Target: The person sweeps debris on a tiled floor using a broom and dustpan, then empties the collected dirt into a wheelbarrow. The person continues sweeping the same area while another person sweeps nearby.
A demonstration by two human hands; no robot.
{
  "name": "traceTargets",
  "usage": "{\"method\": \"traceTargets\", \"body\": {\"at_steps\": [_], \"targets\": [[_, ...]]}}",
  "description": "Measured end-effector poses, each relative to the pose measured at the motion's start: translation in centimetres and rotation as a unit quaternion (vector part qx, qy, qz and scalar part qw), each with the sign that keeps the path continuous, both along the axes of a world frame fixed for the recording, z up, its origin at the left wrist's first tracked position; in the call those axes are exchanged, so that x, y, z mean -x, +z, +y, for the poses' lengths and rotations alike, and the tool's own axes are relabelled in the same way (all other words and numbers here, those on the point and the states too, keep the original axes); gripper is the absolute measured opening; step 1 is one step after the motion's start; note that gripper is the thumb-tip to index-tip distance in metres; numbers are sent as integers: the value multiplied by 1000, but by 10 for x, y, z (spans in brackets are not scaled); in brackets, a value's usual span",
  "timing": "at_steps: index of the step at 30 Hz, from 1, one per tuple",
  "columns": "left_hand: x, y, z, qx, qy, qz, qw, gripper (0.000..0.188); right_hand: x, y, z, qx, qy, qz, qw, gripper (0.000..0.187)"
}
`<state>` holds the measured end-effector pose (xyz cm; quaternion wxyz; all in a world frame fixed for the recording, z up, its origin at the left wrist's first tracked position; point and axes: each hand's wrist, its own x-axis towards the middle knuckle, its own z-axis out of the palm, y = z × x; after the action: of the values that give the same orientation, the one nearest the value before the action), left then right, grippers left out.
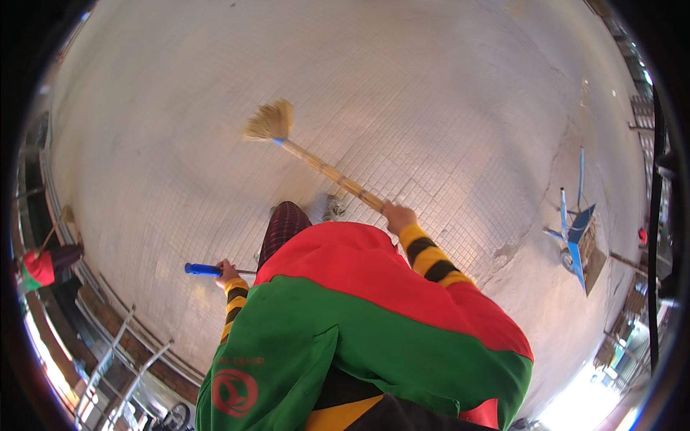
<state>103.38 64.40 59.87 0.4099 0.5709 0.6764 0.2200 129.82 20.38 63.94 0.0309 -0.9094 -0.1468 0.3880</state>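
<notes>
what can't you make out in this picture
Head view: far end of the blue-handled rod in the left hand, hidden behind the red-and-green garment.
Head view: top end of the broom, covered by the right hand.
Head view: whether the blue wheelbarrow holds anything, too small.
Head view: another person, cut off by the dark lens rim.

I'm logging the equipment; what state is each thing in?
Straw broom: held, bristles fanned out.
Right grip: closed around the broom's handle.
Blue-handled rod: held, far end hidden.
Left grip: closed around the rod.
Blue wheelbarrow: standing, unheld, contents unclear.
Co-worker's broom: apparently held, details too small.
</notes>
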Motion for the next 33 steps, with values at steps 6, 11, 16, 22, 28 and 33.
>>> {"method": "traceTargets", "body": {"at_steps": [6,11,16,22,28,33], "targets": [[-63,3,18,45,-9,-85,995,11,121,30,-107,-70,-325,69,941,43],[-96,9,18,47,-75,-123,989,15,192,44,-114,-120,-695,42,708,24],[-154,34,25,42,-169,-113,978,14,143,10,-158,-238,-846,33,476,12],[-179,99,24,-3,-290,-145,946,11,57,0,-185,-351,-738,281,504,29],[-168,144,15,-55,-328,-115,936,12,-9,36,-32,-139,-378,82,912,20],[-180,170,2,-83,-297,-52,950,16,-24,88,47,-192,-332,85,920,32]]}}
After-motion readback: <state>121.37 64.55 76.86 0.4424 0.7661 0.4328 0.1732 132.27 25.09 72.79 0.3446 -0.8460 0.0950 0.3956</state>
